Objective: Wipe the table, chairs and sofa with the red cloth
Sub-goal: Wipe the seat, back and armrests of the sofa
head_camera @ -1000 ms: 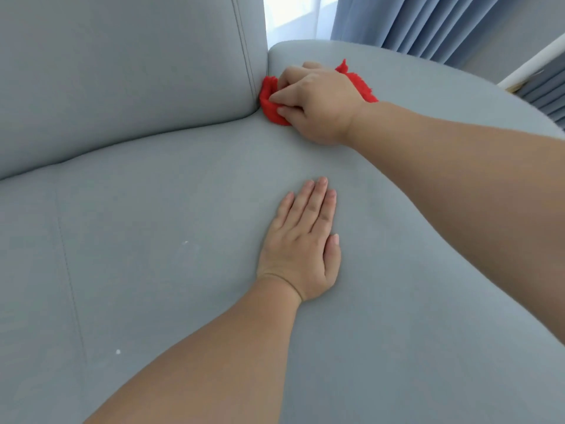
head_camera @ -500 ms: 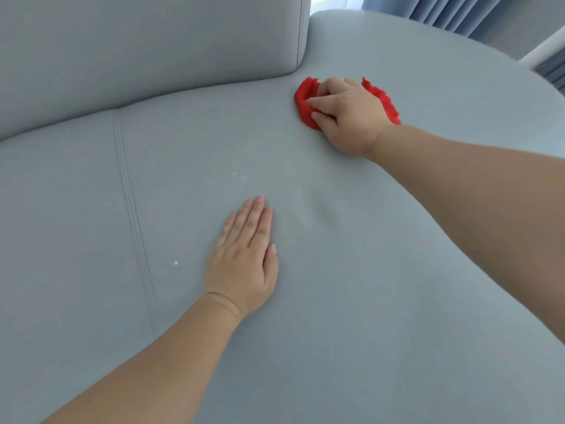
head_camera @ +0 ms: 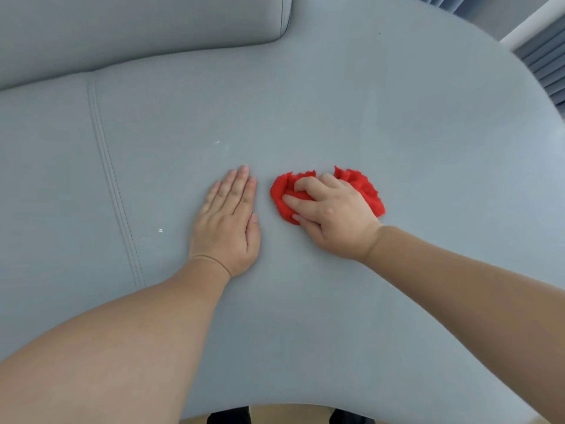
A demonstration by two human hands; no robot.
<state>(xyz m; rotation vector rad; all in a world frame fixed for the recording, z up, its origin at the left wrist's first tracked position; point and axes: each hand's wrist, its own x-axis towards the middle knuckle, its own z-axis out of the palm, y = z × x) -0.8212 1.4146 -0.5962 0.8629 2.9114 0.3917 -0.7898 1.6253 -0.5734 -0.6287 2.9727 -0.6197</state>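
The grey sofa seat (head_camera: 351,117) fills the view, and its back cushion (head_camera: 137,32) rises at the top left. My right hand (head_camera: 333,221) grips the bunched red cloth (head_camera: 363,188) and holds it down on the middle of the seat; red folds stick out past the fingers on both sides. Just to its left, my left hand (head_camera: 227,221) lies flat on the seat with straight fingers, about a thumb's width from the cloth.
A double stitched seam (head_camera: 113,185) runs down the seat at the left. Small white specks (head_camera: 160,230) lie on the fabric near my left hand. Blue-grey curtains (head_camera: 547,65) hang at the upper right. The seat's front edge (head_camera: 275,407) curves along the bottom.
My right hand has dragged the red cloth from the corner by the back cushion toward me, to the middle of the seat. It now lies beside my left hand, which stays flat.
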